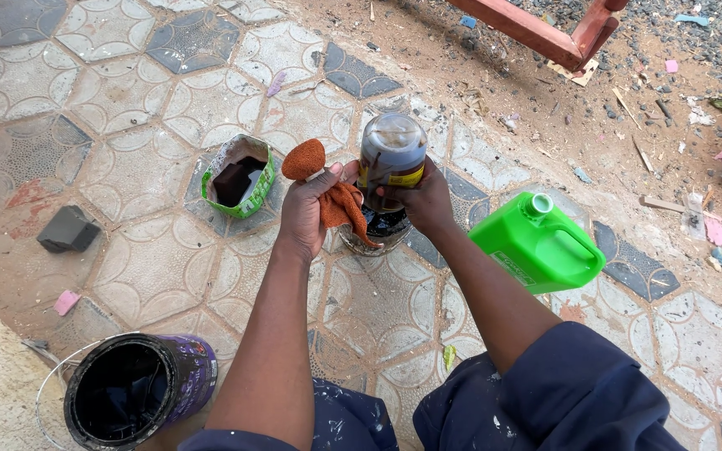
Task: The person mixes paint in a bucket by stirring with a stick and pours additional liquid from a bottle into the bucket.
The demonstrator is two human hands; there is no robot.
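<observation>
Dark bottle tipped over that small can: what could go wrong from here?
1. The bottle, held in the right hand, pours into a narrow can; liquid may splash onto the paving tiles.
2. The left hand holds an orange rag right beside the stream, so it could get soaked.
3. The open green tin and black bucket sit close by and might be knocked over.

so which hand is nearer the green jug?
Right. The right hand grips the dark bottle just left of the green jug in the picture. The left hand, holding an orange rag, sits farther off, beyond the bottle.
</observation>
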